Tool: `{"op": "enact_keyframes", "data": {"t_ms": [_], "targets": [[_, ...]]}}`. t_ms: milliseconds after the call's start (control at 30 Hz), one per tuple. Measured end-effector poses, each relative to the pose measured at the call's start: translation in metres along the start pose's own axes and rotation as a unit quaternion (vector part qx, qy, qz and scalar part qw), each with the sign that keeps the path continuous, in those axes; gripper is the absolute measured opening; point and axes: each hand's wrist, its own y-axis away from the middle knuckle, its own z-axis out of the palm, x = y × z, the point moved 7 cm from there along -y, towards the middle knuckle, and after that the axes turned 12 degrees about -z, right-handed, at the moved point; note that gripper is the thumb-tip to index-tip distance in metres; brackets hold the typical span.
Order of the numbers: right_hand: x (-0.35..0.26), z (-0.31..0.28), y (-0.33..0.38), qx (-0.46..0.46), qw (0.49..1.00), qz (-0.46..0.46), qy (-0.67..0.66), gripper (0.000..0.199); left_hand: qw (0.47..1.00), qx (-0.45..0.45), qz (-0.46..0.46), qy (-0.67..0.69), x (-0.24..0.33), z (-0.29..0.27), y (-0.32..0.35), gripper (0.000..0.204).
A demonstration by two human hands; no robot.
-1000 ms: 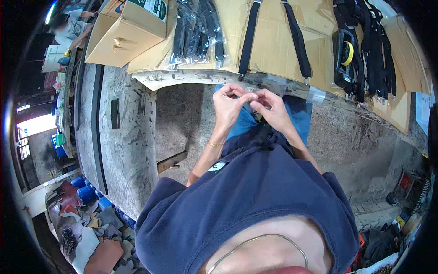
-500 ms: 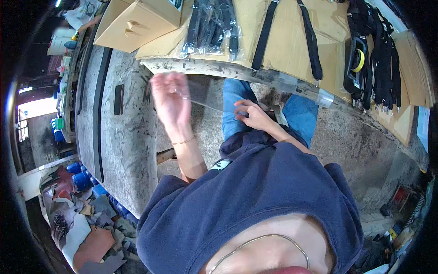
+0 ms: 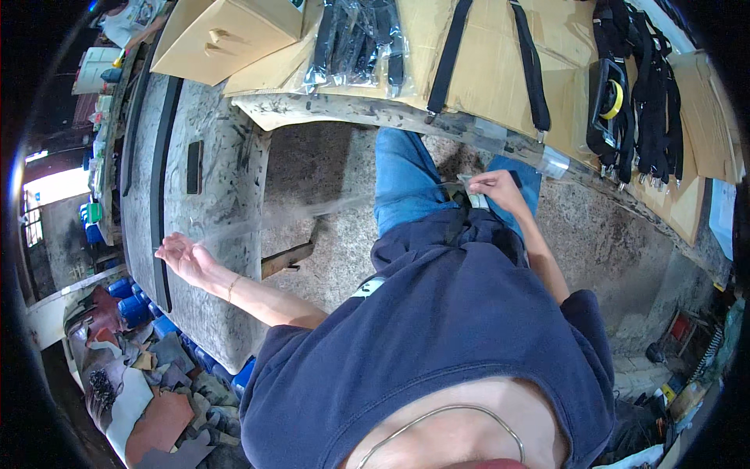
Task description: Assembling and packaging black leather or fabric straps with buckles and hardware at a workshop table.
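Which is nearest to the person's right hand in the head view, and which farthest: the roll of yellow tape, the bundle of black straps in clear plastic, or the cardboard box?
From the right hand, by the lap at the table edge:
1. Roll of yellow tape, up and to the right on the table.
2. Bundle of black straps in clear plastic, up and to the left.
3. Cardboard box, far left end of the table.

Two hands show: the left hand [image 3: 181, 256] flung out to the side, the right hand [image 3: 492, 187] at the lap. On the desk [image 3: 312, 109] lie two single black straps [image 3: 449, 55], one clear bag of black straps [image 3: 355, 39], one cardboard box [image 3: 226, 35], one yellow tape roll [image 3: 616, 100], and one heap of black straps [image 3: 652, 94], too tangled to count.
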Motion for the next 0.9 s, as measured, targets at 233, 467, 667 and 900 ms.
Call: {"op": "enact_keyframes", "data": {"t_ms": [233,467,667,900], "targets": [[-0.016,-0.022,0.022,0.169,0.886,-0.082,-0.423,0.014,0.897,0.021,-0.248,-0.365,-0.086,-0.098,0.014,0.032],[-0.098,0.022,0.014,0.169,0.934,-0.148,-0.278,0.004,0.523,-0.163,-0.172,-0.819,-0.168,-0.017,0.09,0.053],[-0.128,0.054,-0.016,0.197,0.966,-0.154,-0.065,0.003,0.651,-0.452,-0.19,-0.579,-0.272,0.183,0.223,0.06],[-0.172,0.061,-0.013,0.242,0.95,-0.187,0.07,0.011,0.719,-0.373,-0.282,-0.514,-0.3,0.19,0.219,0.034]]}}
